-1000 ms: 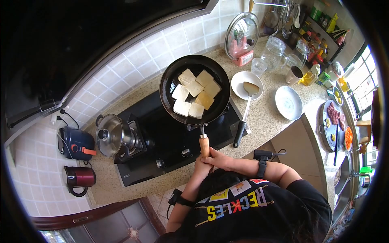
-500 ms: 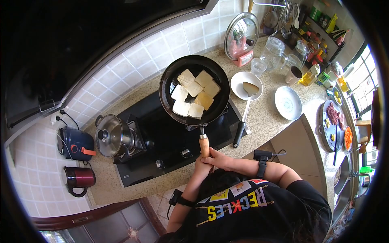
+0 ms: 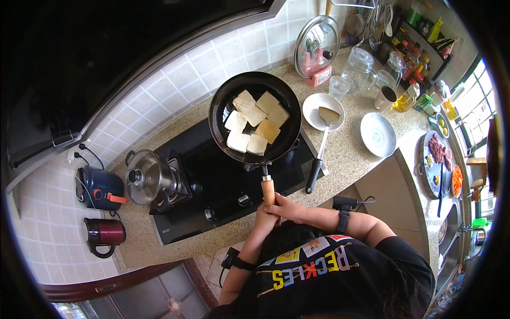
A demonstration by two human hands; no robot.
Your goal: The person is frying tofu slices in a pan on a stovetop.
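Observation:
Both my hands are together at the wooden handle of a black frying pan (image 3: 218, 133) over the right side of the stove. My left hand (image 3: 264, 218) is closed round the handle's near end. Overlapping it from the right, my right hand (image 3: 288, 208) is also closed at the handle end; some fingers of both hands are hidden. Several flat slices of tofu (image 3: 267, 131) lie in the pan, one more golden than the pale others. To the pan's right a spatula (image 3: 322, 149) rests with its blade on a white bowl (image 3: 311, 108) and its black handle on the stove's edge.
A lidded steel pot (image 3: 146, 183) stands on the left burner of the black stove (image 3: 223, 186). Left of it are a dark blue appliance (image 3: 98, 186) and a red kettle (image 3: 109, 232). A pale bowl (image 3: 378, 135), glass pitchers (image 3: 358, 66) and an upright pan lid (image 3: 317, 45) are at right.

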